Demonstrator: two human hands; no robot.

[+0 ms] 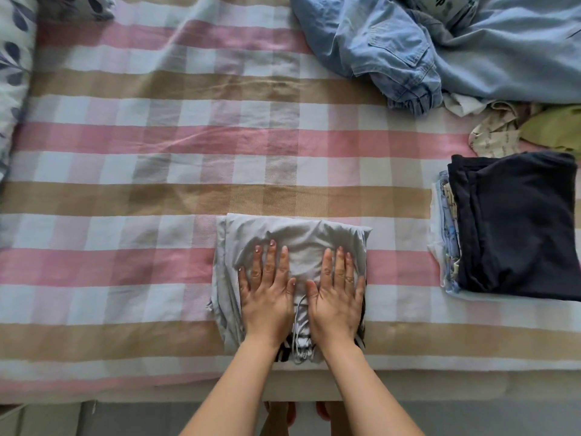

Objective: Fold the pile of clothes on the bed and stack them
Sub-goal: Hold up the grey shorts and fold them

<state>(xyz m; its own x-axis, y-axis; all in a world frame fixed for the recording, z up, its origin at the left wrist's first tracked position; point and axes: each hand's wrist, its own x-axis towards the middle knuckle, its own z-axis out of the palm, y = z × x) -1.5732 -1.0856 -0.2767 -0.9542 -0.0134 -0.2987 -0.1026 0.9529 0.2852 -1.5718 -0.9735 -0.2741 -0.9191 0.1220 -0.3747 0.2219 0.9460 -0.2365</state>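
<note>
While both hands press it, the grey garment points drawstring end nearward.

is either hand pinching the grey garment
No, the left hand and right hand both press flat on the grey garment, fingers straight.

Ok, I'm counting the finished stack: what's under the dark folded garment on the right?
Under the dark garment, edges of lighter folded clothes show on its left; how many is hidden.
</note>
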